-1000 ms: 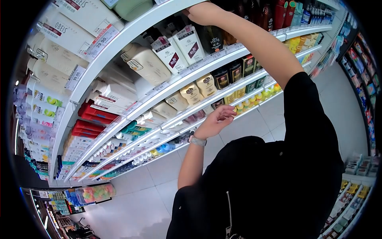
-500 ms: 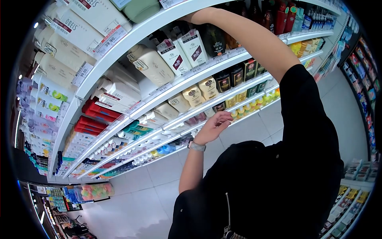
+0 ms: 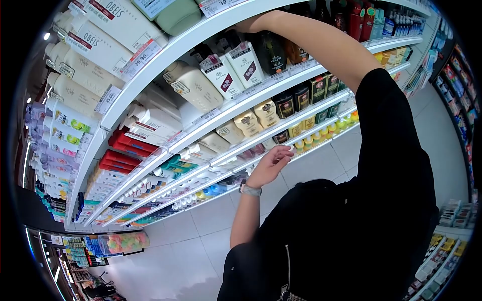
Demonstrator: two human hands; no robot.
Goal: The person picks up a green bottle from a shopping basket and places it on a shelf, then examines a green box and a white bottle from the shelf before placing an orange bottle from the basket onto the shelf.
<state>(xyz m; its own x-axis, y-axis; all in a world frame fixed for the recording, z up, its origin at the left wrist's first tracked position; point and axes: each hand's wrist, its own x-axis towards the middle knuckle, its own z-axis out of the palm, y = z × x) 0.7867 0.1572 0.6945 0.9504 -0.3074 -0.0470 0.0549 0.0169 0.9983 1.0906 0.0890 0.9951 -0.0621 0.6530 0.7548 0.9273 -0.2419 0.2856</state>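
Right hand [image 3: 251, 24] is reaching under the upper shelf [image 3: 211, 27], top centre of the frame, beside the dark bottle [image 3: 273, 55] and behind the white cartons [image 3: 221, 75] — fingertips hidden, so we can't tell its grip or contact. We see the reach made, but nothing drawn out past the shelf edge [image 3: 241, 106]; the dark bottle stands in its row. Left hand [image 3: 268, 165], mid-frame, has loosely bent fingers, partly wide, and we see nothing held. Containers: the cream bottle [image 3: 198, 90] stands left of the cartons, its contents not visible; we can't see inside the cartons either. Clear tub [image 3: 125, 242], lower left — pastel pieces inside, too small to name.
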